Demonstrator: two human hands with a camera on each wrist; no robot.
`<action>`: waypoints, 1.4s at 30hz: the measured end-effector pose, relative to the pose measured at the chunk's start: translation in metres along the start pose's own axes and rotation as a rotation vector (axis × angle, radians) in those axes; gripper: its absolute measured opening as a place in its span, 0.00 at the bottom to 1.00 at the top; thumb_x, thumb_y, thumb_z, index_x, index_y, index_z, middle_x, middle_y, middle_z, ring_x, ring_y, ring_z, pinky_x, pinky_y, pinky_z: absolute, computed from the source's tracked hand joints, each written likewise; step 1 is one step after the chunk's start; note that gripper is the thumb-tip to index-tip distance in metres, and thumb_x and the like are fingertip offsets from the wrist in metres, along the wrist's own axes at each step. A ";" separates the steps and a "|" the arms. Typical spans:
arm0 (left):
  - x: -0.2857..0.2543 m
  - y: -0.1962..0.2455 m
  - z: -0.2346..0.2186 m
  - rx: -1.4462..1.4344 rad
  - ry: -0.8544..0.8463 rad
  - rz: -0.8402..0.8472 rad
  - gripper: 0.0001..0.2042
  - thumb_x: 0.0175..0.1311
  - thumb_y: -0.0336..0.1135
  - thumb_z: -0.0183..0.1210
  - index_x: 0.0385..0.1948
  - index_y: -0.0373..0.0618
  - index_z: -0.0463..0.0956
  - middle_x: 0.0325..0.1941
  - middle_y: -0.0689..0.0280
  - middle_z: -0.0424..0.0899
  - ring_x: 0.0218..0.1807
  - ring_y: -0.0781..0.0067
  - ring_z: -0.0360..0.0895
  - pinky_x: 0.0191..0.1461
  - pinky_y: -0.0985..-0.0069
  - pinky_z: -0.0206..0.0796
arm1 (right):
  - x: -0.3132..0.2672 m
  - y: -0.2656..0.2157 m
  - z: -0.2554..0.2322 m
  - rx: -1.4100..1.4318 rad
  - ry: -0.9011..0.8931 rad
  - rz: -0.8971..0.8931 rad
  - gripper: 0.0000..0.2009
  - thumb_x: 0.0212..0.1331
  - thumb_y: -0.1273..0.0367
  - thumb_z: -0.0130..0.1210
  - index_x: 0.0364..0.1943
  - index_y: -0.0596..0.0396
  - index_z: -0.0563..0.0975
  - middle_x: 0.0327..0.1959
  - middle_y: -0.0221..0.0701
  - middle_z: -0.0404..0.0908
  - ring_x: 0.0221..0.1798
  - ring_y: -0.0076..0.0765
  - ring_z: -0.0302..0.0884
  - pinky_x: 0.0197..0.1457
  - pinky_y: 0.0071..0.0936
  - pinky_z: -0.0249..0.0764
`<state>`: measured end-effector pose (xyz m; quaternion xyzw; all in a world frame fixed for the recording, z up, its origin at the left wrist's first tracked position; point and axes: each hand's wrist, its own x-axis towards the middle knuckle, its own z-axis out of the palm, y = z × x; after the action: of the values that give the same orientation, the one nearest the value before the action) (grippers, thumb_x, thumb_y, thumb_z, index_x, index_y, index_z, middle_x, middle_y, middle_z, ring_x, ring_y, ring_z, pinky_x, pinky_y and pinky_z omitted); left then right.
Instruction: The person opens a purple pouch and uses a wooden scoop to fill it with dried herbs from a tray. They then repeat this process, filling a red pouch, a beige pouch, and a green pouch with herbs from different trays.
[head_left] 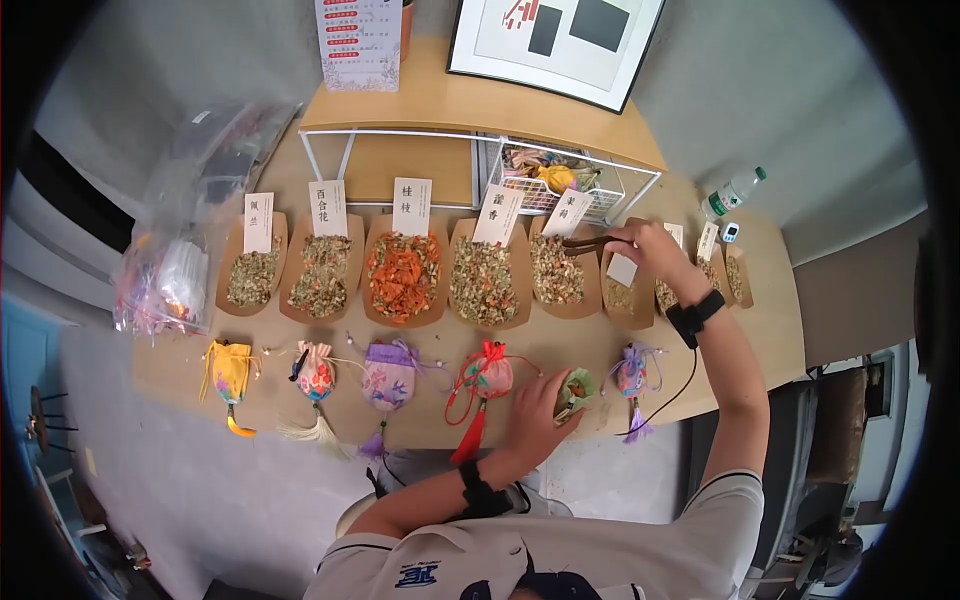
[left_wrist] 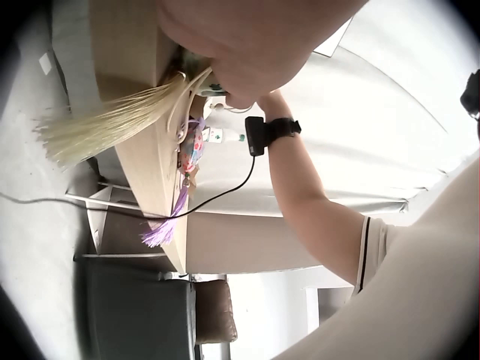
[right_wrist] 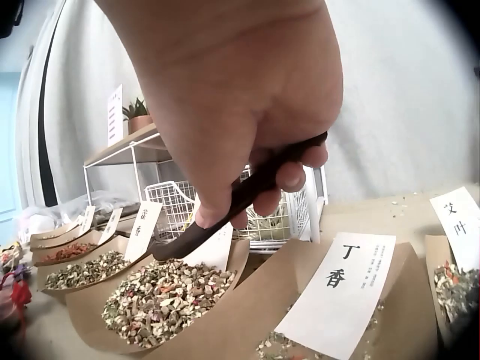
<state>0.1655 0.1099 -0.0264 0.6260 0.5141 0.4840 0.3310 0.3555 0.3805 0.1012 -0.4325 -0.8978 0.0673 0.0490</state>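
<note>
My right hand point(head_left: 640, 248) grips a dark wooden scoop point(head_left: 590, 243), its tip at the upper part of a paper tray of chopped herbs point(head_left: 557, 275). In the right wrist view the scoop point(right_wrist: 225, 206) lies over the rim of that herb pile point(right_wrist: 161, 304), fingers curled round its handle. Near the table's front edge my left hand point(head_left: 540, 418) holds a small green pouch point(head_left: 576, 392), its mouth open upward with some filling showing. The left wrist view shows the left hand point(left_wrist: 240, 45) around the pouch, which is mostly hidden.
Herb trays point(head_left: 405, 280) with labels stand in a row. Drawstring sachets point(head_left: 388, 376) lie in front. Behind are a wire basket point(head_left: 560, 185), a shelf point(head_left: 420, 100) and a water bottle point(head_left: 733, 193). Plastic bags point(head_left: 190, 230) lie at left. A cable hangs from the right wrist.
</note>
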 end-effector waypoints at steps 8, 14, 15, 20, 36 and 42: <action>0.027 0.006 0.009 0.016 0.160 -0.003 0.32 0.58 0.37 0.70 0.65 0.42 0.69 0.58 0.55 0.78 0.58 0.49 0.76 0.58 0.58 0.69 | 0.009 0.021 0.024 -0.173 0.033 -0.088 0.16 0.67 0.53 0.59 0.39 0.50 0.88 0.30 0.41 0.83 0.38 0.54 0.81 0.44 0.49 0.74; 0.048 -0.002 0.014 -0.031 0.296 0.007 0.33 0.56 0.33 0.72 0.65 0.41 0.69 0.59 0.52 0.76 0.59 0.46 0.76 0.60 0.58 0.72 | 0.001 0.026 0.035 -0.066 0.027 -0.099 0.17 0.66 0.51 0.59 0.36 0.48 0.89 0.27 0.38 0.83 0.36 0.53 0.81 0.44 0.47 0.73; 0.051 -0.004 0.015 -0.030 0.329 0.014 0.33 0.55 0.33 0.73 0.64 0.41 0.70 0.59 0.52 0.76 0.59 0.46 0.77 0.61 0.59 0.72 | 0.000 0.025 0.035 -0.033 0.025 -0.120 0.17 0.66 0.51 0.60 0.35 0.48 0.89 0.27 0.38 0.83 0.36 0.52 0.81 0.45 0.47 0.72; 0.055 -0.008 0.015 0.034 0.346 0.034 0.33 0.52 0.31 0.75 0.63 0.41 0.71 0.59 0.53 0.75 0.59 0.48 0.77 0.61 0.60 0.72 | -0.008 0.007 0.025 -0.103 0.046 -0.186 0.17 0.60 0.52 0.65 0.35 0.51 0.88 0.31 0.37 0.85 0.36 0.50 0.81 0.45 0.42 0.73; 0.057 -0.015 0.019 0.056 0.440 0.007 0.33 0.48 0.36 0.78 0.58 0.40 0.74 0.52 0.56 0.78 0.53 0.52 0.79 0.56 0.61 0.73 | -0.034 -0.010 0.066 -0.394 0.426 -0.251 0.16 0.55 0.50 0.65 0.27 0.47 0.85 0.28 0.26 0.81 0.36 0.33 0.79 0.43 0.33 0.65; 0.059 -0.020 0.022 0.078 0.459 0.036 0.32 0.49 0.36 0.78 0.57 0.39 0.75 0.52 0.56 0.77 0.55 0.51 0.78 0.58 0.61 0.72 | -0.039 -0.014 0.070 -0.360 0.469 -0.198 0.17 0.55 0.49 0.65 0.27 0.47 0.85 0.28 0.27 0.82 0.35 0.34 0.80 0.45 0.35 0.64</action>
<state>0.1799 0.1735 -0.0364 0.5209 0.5830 0.5994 0.1720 0.3580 0.3359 0.0331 -0.3487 -0.8972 -0.1993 0.1838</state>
